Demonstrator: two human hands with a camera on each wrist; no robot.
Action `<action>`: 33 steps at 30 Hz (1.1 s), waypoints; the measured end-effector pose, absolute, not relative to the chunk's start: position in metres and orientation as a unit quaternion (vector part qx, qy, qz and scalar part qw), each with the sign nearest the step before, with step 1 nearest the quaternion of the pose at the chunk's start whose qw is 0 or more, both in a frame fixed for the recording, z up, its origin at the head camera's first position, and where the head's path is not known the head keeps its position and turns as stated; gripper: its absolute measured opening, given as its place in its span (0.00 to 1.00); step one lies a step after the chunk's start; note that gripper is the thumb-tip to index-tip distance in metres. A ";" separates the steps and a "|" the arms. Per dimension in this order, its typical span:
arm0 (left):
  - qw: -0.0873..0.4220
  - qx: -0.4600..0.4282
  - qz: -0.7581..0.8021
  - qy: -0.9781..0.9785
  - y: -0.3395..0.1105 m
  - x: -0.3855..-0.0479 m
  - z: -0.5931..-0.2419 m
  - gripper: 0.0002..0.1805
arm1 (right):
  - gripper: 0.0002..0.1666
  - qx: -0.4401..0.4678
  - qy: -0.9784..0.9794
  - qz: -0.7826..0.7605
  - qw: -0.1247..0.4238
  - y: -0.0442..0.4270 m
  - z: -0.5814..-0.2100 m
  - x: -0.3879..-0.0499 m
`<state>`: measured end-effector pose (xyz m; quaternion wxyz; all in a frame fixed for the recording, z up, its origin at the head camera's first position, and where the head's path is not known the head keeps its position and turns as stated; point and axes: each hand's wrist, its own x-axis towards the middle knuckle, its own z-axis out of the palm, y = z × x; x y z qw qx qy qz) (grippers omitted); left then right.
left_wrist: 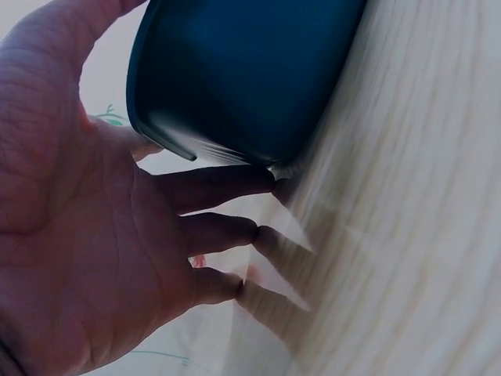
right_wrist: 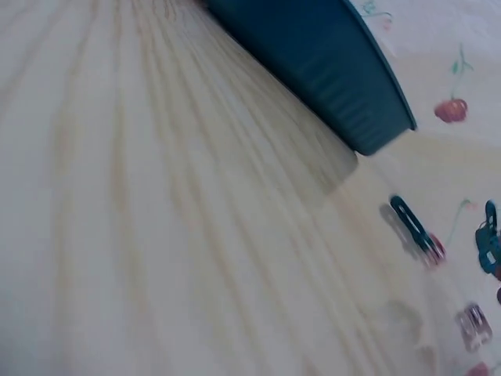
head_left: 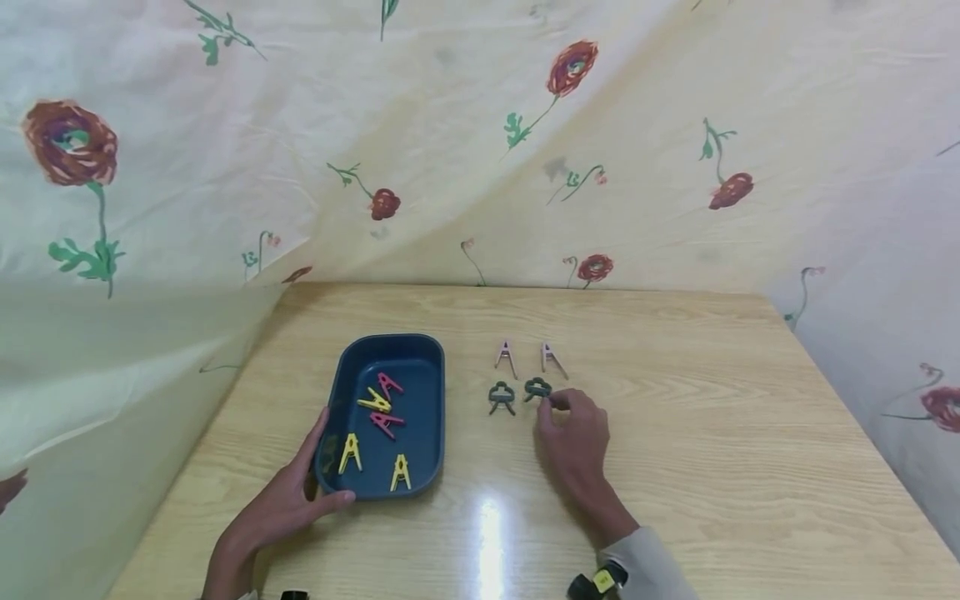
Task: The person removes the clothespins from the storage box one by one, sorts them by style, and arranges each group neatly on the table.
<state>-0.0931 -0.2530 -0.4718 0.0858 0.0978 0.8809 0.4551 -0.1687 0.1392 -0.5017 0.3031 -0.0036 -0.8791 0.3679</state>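
In the head view my right hand (head_left: 577, 437) pinches a dark green clip (head_left: 537, 388) between thumb and fingertips. A matching green clip (head_left: 502, 398) lies just left of it. Two pale pink clothespins, one left (head_left: 506, 358) and one right (head_left: 552, 359), lie behind the green pair. My left hand (head_left: 281, 504) touches the near left corner of a dark blue tray (head_left: 439, 417), thumb along its near side. In the left wrist view the hand's fingers (left_wrist: 219, 188) are extended beside the tray. The right wrist view catches the held clip (right_wrist: 488, 243) at its edge.
Inside the tray lie three yellow clothespins, one of them in front (head_left: 401, 472), and two red-pink clothespins, one at the back (head_left: 388, 384). A wooden table (head_left: 712, 433) carries everything. Flowered cloth (head_left: 450, 125) hangs behind and at the sides.
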 end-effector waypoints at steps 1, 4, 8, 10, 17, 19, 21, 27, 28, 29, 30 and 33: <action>0.087 0.097 0.456 0.881 -0.253 -0.092 -0.472 0.62 | 0.03 -0.015 -0.884 0.366 0.290 0.142 -0.502 -0.167; 0.087 0.101 0.462 0.877 -0.254 -0.091 -0.472 0.62 | 0.04 -0.045 -0.900 0.351 0.256 0.152 -0.503 -0.164; 0.086 0.112 0.475 0.869 -0.251 -0.090 -0.476 0.62 | 0.07 -0.059 -0.922 0.318 0.215 0.160 -0.504 -0.159; 0.083 0.116 0.477 0.867 -0.251 -0.091 -0.478 0.62 | 0.08 -0.059 -0.930 0.298 0.206 0.163 -0.505 -0.158; 0.068 0.122 0.472 0.870 -0.255 -0.094 -0.480 0.62 | 0.09 -0.047 -0.939 0.283 0.190 0.162 -0.507 -0.160; 0.067 0.122 0.471 0.871 -0.257 -0.095 -0.479 0.62 | 0.09 -0.048 -0.939 0.288 0.183 0.160 -0.506 -0.160; 0.065 0.123 0.468 0.873 -0.258 -0.097 -0.477 0.62 | 0.10 -0.049 -0.940 0.288 0.177 0.158 -0.504 -0.161; 0.067 0.115 0.466 0.875 -0.259 -0.095 -0.474 0.62 | 0.15 -0.050 -0.940 0.296 0.162 0.153 -0.500 -0.164; 0.066 0.115 0.465 0.876 -0.259 -0.095 -0.474 0.62 | 0.16 -0.050 -0.940 0.299 0.159 0.153 -0.500 -0.164; 0.064 0.115 0.463 0.876 -0.259 -0.094 -0.474 0.62 | 0.16 -0.050 -0.939 0.301 0.157 0.153 -0.500 -0.164; 0.064 0.115 0.462 0.877 -0.258 -0.094 -0.475 0.62 | 0.16 -0.052 -0.939 0.305 0.154 0.154 -0.500 -0.164; 0.063 0.116 0.459 0.879 -0.253 -0.094 -0.479 0.62 | 0.16 -0.065 -0.934 0.317 0.150 0.158 -0.500 -0.161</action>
